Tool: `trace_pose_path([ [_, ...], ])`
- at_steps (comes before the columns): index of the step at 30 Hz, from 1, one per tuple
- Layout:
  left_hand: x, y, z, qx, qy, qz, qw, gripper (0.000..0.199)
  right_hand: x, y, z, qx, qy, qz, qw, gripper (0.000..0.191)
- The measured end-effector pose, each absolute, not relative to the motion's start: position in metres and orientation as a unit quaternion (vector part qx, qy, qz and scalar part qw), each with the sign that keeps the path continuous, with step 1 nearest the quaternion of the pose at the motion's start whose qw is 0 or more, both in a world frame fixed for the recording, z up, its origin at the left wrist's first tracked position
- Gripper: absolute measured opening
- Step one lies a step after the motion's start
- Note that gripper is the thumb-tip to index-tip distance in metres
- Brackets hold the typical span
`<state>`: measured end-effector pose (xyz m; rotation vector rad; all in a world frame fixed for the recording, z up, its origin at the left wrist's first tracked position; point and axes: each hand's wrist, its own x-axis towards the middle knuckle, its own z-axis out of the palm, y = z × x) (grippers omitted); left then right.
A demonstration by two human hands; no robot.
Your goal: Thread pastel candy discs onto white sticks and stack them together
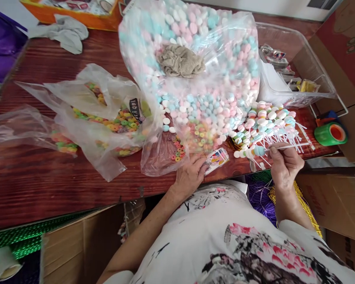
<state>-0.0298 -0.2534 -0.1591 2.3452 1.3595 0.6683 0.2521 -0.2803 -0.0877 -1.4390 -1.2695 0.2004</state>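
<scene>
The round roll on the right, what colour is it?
The roll is green with an orange-red middle, clearest in head view.

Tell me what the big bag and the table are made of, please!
The big bag looks like thin, shiny plastic: colors show through its crinkles. The table looks like glossy reddish-brown wood, with dark grain streaks, but that could be a printed covering.

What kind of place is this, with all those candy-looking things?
Probably a small craft or packing workspace. There's a big clear bag full of pastel candy-like pieces, a pile of threaded sticks, and a roll of green tape on the table.
</scene>
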Motion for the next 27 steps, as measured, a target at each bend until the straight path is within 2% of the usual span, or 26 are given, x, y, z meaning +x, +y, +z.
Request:
trace_pose_path([
  [5,-0.03,-0.254,-0.164,0.817,0.487,0.251,0.178,0.019,0.263,-0.304,-0.093,-0.618,-0.572,0.011,0.539,0.005],
  [16,-0.03,-0.256,-0.164,0.813,0.502,0.242,0.171,0.02,0.254,-0.294,-0.124,-0.53,-0.7,0.018,0.478,0.016],
  [27,-0.03,-0.257,-0.165,0.809,0.492,0.257,0.194,0.022,0.259,-0.292,-0.116,-0.551,-0.701,0.02,0.453,0.016],
])
